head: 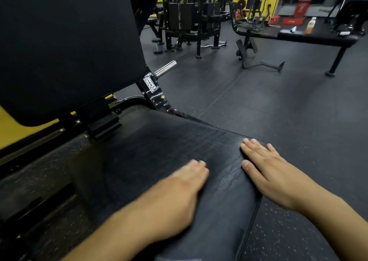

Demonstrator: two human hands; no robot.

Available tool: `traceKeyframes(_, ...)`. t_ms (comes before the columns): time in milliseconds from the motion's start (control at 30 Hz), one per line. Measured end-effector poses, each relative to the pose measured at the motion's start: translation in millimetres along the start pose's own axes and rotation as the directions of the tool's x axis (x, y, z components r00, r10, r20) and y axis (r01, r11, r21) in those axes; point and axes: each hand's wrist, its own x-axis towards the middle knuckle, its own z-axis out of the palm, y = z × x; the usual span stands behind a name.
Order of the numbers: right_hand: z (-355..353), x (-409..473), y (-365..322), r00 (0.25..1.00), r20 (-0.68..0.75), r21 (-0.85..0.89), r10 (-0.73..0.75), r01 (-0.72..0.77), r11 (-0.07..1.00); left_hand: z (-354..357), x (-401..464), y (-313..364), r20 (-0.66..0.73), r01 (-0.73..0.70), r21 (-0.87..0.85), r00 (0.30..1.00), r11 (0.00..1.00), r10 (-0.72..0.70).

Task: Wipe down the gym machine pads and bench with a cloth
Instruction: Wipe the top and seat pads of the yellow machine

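Note:
A worn black seat pad (175, 141) with a cracked, wrinkled surface fills the lower middle. Above it on the left rises the large black back pad (69, 41) of the machine. My left hand (179, 183) lies palm down on the seat pad and is blurred by motion. My right hand (266, 169) rests flat on the pad's right edge with its fingers spread. Neither hand shows anything in it, and I cannot make out a cloth apart from the dark pad surface.
A chrome weight peg (165, 68) sticks out of the black frame beside the back pad. A cable machine (191, 17) stands at the back. A flat bench (318, 38) at the far right carries a bottle (311, 24). Dark rubber flooring (278, 105) lies between.

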Motion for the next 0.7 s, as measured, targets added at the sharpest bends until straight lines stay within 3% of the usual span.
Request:
traceKeyframes(67,1,0,-2,1.000,-0.020,0.010,-0.001,0.001,1.000,10,-10,24,0.031,-0.146,0.029,0.989,0.989,0.145)
traceKeyframes(233,3,2,-4,0.999,-0.034,0.010,0.000,0.000,1.000,-1,-33,12,0.058,-0.152,0.024,0.987,0.988,0.151)
traceKeyframes(367,7,-6,-8,0.999,-0.047,0.047,0.011,-0.009,0.999,-24,-40,-59,0.014,0.090,0.080,0.996,0.993,-0.091)
traceKeyframes(467,12,-17,-14,0.998,-0.060,0.093,0.014,-0.008,0.996,-41,-46,-113,-0.008,0.307,0.055,0.952,0.950,-0.307)
traceKeyframes(533,13,-22,-17,0.999,-0.046,0.111,0.023,-0.017,0.994,-41,-49,-124,-0.012,0.362,0.025,0.932,0.932,-0.361)
traceKeyframes(600,12,-24,-19,0.999,-0.030,0.105,0.034,-0.030,0.994,-32,-42,-111,-0.050,0.335,0.031,0.942,0.942,-0.333)
traceKeyframes(700,11,-22,-23,0.998,-0.031,0.078,0.054,-0.051,0.996,-10,-24,-59,-0.063,0.172,0.040,0.984,0.984,-0.169)
